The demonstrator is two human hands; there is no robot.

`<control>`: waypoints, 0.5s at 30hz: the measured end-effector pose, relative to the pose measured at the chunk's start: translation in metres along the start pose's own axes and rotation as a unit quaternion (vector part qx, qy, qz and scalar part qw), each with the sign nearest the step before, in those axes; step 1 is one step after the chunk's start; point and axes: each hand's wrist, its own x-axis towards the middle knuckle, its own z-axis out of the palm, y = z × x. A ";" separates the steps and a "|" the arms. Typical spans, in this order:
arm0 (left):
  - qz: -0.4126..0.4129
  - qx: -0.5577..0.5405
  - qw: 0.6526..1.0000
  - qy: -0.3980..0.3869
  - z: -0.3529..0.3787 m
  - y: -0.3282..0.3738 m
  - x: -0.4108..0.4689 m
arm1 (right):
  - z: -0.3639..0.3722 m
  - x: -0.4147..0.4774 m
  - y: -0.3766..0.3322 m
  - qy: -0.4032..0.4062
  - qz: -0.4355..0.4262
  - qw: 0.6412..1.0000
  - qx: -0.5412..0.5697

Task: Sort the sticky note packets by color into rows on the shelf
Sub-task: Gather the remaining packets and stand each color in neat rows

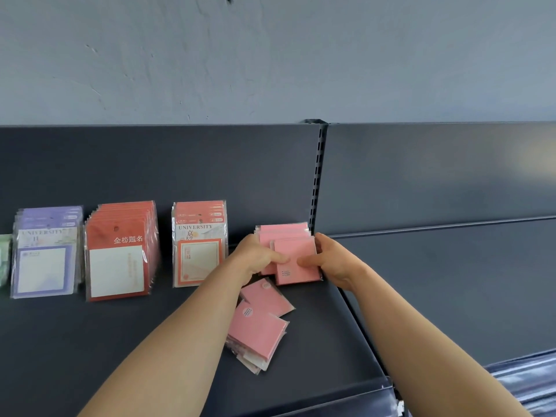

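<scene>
A row of pink sticky note packets (pixel 284 234) leans against the shelf's back panel at the right end. My left hand (pixel 255 255) and my right hand (pixel 329 258) both hold the front pink packet (pixel 296 266) of that row, thumbs on its face, fingers curled round its sides. A loose pile of pink packets (pixel 260 322) lies flat on the shelf (pixel 120 341) just below my hands. To the left stand upright rows: orange-and-white packets (pixel 198 245), red packets (pixel 120 251), purple packets (pixel 45 254), and a green packet (pixel 4 257) at the frame's edge.
A slotted upright post (pixel 316 182) divides this shelf bay from a dark bay on the right. The shelf's front lip (pixel 346 395) runs below my forearms. A grey wall rises above the back panel.
</scene>
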 end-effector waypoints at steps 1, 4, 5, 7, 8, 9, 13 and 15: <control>0.013 -0.016 1.000 -0.012 0.000 -0.003 0.002 | 0.000 0.001 0.000 -0.011 -0.007 1.000 0.006; 0.061 0.001 0.998 -0.009 0.001 -0.006 0.000 | 0.002 0.002 0.000 -0.033 -0.049 0.998 0.005; 0.084 0.018 0.996 0.005 0.000 -0.006 -0.001 | 0.003 0.002 0.000 -0.019 -0.065 0.998 0.007; 0.131 0.040 0.990 0.027 -0.001 -0.004 0.000 | 0.007 0.003 -0.004 0.020 -0.096 0.995 0.004; 0.138 0.043 0.989 0.030 -0.001 -0.004 0.000 | 0.008 0.002 -0.006 0.030 -0.106 0.994 -0.008; 0.136 0.041 0.990 0.025 -0.002 -0.005 0.001 | 0.010 0.003 -0.007 0.033 -0.112 0.993 -0.024; 0.107 0.050 0.993 -0.005 0.001 -0.019 0.004 | 0.013 0.004 0.003 0.030 -0.112 0.990 -0.086; 0.102 0.055 0.993 -0.007 0.005 -0.021 0.007 | 0.015 0.006 0.005 0.035 -0.112 0.989 -0.093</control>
